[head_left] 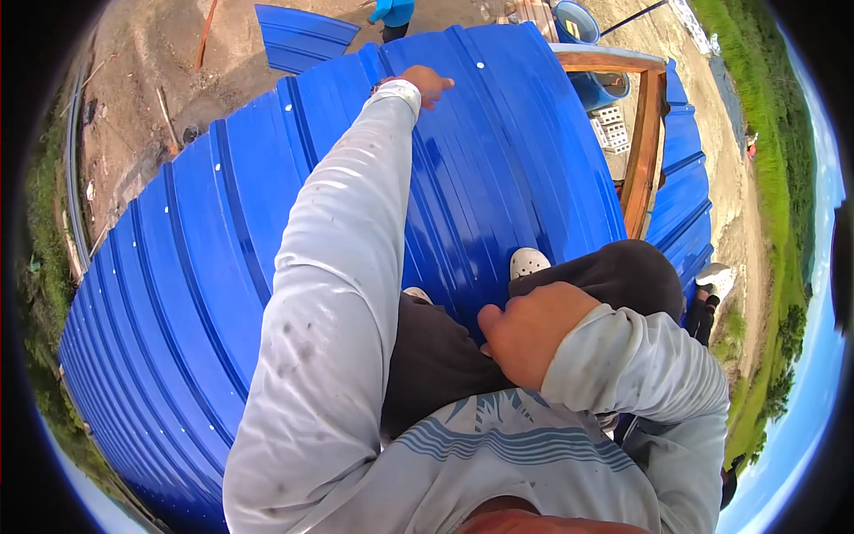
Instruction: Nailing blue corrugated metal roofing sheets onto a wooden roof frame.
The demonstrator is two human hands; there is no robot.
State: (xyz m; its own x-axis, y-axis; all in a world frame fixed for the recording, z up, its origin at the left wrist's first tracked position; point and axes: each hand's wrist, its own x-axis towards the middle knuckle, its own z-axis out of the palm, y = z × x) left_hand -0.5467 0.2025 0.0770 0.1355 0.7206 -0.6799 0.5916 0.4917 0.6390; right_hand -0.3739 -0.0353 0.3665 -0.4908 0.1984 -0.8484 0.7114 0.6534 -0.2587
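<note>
A ribbed blue roof (pixel 205 267) is filling most of the view, bending toward the fisheye rim, with dirt (pixel 160 53) showing upper left. We are losing bits: a person in a blue top (pixel 398 12) is getting cut off up top, and one of two white shoes (pixel 528 262) is mostly hiding behind dark trousers (pixel 431 351). The left hand (pixel 425 86) is sitting over the roof's far part, one digit pointing right; we aren't able to tell how wide its other fingers are standing, or whether it is touching metal or holding anything. The right hand (pixel 538 334) is curling near the right knee, thumb showing, other fingers hiding; its grip is escaping us too. The roof is lying beneath both hands and the shoes. Its right edge is running beside a wooden frame (pixel 642 151), where a gap is opening onto a blue barrel (pixel 587 89) and white blocks (pixel 614 129); leftward, broad ribbing is leaving open room. Beyond the far edge, a loose blue sheet (pixel 302 40) is lying on the ground.
</note>
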